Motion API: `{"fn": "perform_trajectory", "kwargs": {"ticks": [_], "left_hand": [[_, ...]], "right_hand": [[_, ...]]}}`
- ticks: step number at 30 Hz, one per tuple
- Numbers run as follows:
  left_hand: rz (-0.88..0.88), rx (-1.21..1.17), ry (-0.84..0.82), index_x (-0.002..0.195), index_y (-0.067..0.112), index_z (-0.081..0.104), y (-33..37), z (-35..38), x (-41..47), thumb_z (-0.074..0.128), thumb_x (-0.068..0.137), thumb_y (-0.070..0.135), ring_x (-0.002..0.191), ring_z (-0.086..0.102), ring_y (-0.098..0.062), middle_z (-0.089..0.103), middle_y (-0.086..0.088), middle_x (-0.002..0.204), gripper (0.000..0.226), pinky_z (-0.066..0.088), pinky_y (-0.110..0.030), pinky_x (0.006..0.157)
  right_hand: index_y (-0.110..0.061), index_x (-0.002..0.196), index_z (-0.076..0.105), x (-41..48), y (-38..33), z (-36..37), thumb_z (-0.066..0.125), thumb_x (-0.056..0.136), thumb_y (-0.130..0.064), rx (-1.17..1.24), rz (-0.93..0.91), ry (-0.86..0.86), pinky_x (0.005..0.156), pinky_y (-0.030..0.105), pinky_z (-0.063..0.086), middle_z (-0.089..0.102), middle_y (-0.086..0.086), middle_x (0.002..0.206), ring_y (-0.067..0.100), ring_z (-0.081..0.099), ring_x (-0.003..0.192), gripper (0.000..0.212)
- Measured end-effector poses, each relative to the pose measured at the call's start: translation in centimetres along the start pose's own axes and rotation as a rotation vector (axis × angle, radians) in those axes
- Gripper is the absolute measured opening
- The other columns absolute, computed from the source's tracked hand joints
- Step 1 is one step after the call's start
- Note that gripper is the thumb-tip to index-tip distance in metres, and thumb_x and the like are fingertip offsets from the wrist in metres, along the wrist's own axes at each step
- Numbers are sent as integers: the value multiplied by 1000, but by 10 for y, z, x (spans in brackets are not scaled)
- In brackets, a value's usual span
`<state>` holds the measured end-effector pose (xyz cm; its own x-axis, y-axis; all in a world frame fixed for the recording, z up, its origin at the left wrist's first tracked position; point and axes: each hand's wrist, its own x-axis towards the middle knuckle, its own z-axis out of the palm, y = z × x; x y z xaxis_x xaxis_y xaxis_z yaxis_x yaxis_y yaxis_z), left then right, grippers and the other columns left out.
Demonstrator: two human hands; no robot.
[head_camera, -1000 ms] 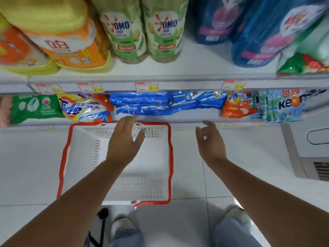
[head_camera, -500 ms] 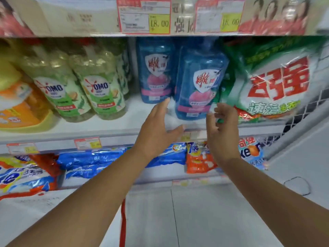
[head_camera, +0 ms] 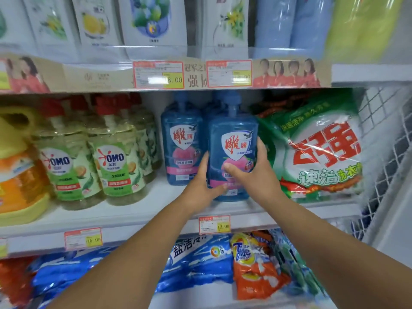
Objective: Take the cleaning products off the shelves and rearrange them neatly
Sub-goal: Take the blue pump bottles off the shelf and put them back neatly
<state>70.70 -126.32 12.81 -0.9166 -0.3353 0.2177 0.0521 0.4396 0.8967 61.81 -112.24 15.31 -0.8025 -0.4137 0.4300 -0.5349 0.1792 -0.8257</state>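
Big shift in view: a sec ago the person was looking down at a basket on the floor, both hands loose and empty above it. Now the eyes are up on the middle shelf and the basket is out of shot.

Right of the hands and touching the right knuckles slumps the big green bag of washing powder. Off to the left stand the green bottles, w/ a second blue bottle just left of the hands. Blue bags lie on the level under the forearms.

Main change: half a sec back the hands were apart, short of the goods. Now they've come together on the front blue bottle. Left hand wraps its lower left side, thumb on the front. Right hand takes the right side, thumb pressed on the pink label. A firm two-handed clasp, hands nearly touching.

The bottle is upright at the shelf's front edge; whether its base has left the board, can't tell. A price tag sits right below the wrists.

Reading it: first pick is on, lift-off prob. next, and everything else on the shelves is yet to be cleared.
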Motion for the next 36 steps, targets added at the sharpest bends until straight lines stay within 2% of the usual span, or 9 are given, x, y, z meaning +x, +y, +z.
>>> {"fn": "perform_trajectory", "kwargs": {"ticks": [3,6,9,18,21,26,29,33,36], "left_hand": [[32,-56,15,154,44,1,-3,-2,3,71,90,18,128,41,4,35,13,154,97,43,-2,84],[45,-76,48,140,69,11,-2,-6,0,77,85,29,138,35,-5,27,11,158,95,42,-30,109],[37,-95,87,131,79,19,0,-7,-6,80,82,32,141,36,-16,29,7,156,91,42,-46,111],[91,17,261,143,62,26,9,-18,-29,84,75,36,131,37,-14,36,7,132,93,35,-37,113],[78,33,366,145,41,38,21,-31,-32,90,65,39,116,46,-5,40,7,125,95,42,-31,105],[17,6,274,115,45,57,49,-66,-41,85,49,52,113,56,-8,45,13,120,73,52,-35,99],[-13,-54,169,120,42,57,52,-75,-67,93,58,40,102,68,-7,63,14,120,71,57,-40,92],[36,-50,281,119,41,55,54,-69,-110,93,57,37,98,69,-2,68,19,114,72,58,-36,86],[62,-124,374,129,38,55,46,-53,-146,90,67,21,99,67,3,68,21,114,74,58,-26,84]], "right_hand": [[-50,146,23,1,-3,-1,74,59,-71,8,-25,4,99,48,50,58,-12,132,13,60,115,103],[-40,142,36,-5,-2,-3,82,75,-45,124,-51,20,100,42,51,63,-19,123,6,61,112,81],[-38,139,41,-8,-2,-5,82,78,-40,216,-28,0,97,46,54,66,-15,120,8,64,109,74],[-39,135,43,-10,-9,-7,74,87,-29,391,90,-199,77,36,62,69,-8,121,8,70,102,58],[-31,135,45,-15,-17,1,72,86,-35,535,182,-236,64,35,60,69,1,122,18,73,99,56],[-22,130,50,-27,-34,18,67,85,-42,733,265,-254,73,52,61,71,8,119,32,73,97,52],[-24,131,51,-49,-41,24,69,85,-37,761,282,-244,73,54,61,72,6,118,32,73,97,50],[-28,130,52,-79,-51,22,70,80,-41,723,250,-249,67,42,62,74,0,113,28,74,96,55],[-29,133,50,-97,-58,16,75,84,-38,655,276,-279,82,46,61,71,0,120,22,73,99,55]]}}
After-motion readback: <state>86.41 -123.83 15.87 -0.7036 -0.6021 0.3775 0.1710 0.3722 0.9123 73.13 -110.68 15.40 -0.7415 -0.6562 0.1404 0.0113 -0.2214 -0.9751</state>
